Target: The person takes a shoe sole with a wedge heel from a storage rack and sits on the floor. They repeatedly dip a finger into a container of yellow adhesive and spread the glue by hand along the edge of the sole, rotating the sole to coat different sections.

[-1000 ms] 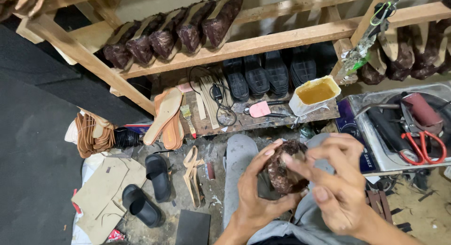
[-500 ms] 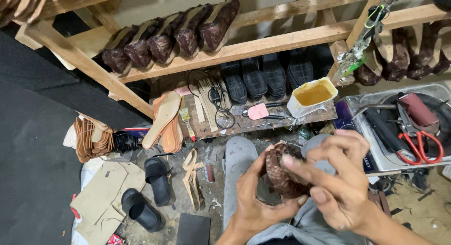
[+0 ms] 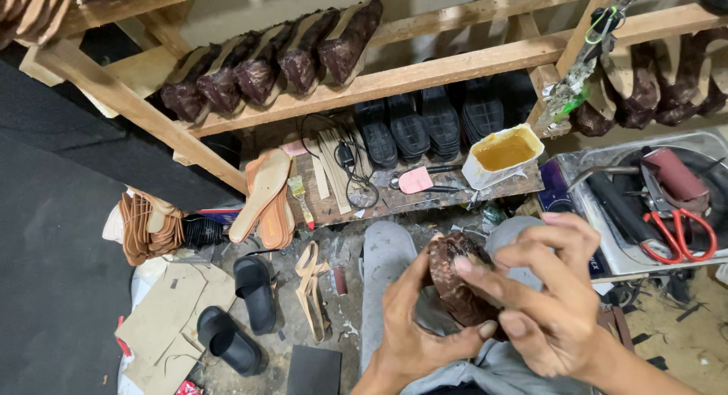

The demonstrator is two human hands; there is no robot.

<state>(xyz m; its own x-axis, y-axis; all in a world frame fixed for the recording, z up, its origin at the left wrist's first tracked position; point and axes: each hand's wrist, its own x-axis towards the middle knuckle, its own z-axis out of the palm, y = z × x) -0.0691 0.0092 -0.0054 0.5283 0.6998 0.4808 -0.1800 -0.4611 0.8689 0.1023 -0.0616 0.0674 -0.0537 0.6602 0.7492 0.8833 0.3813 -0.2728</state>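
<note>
Both hands on brown shoe upper [image 3: 455, 285].
Left hand [image 3: 413, 330] and right hand [image 3: 553, 311] fingers clamped on it, over the lap.

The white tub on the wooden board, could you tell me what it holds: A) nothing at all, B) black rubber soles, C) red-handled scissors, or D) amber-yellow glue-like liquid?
D: the white tub sits on the wooden board and is filled with an amber-yellow liquid; the red-handled scissors lie apart in the metal tray to the right.
</note>
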